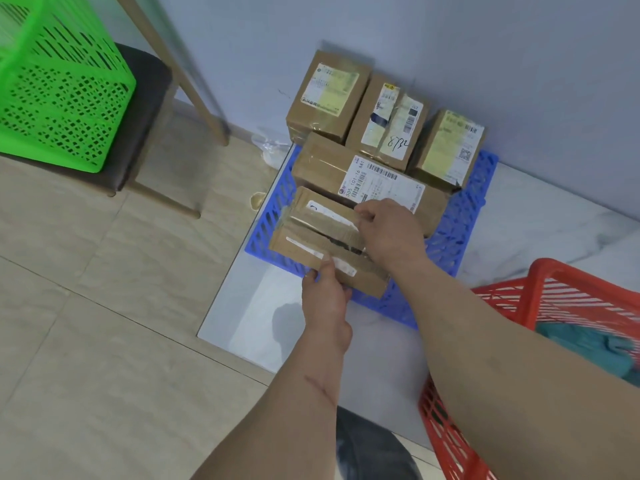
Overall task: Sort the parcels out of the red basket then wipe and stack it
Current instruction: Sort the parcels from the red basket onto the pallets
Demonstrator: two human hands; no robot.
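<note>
While the head view shows my left hand (325, 299) pinching the front parcel (322, 258) and my right hand (391, 230) clasping the smaller parcel (322, 216) over the blue pallet (464, 216), I should seat both squarely; red basket (540, 299) sits right.

Matt brown cardboard parcels (360, 181) bore glossy tape and paper labels; perforated plastic formed the red basket (540, 292) and blue pallet (460, 223).
</note>
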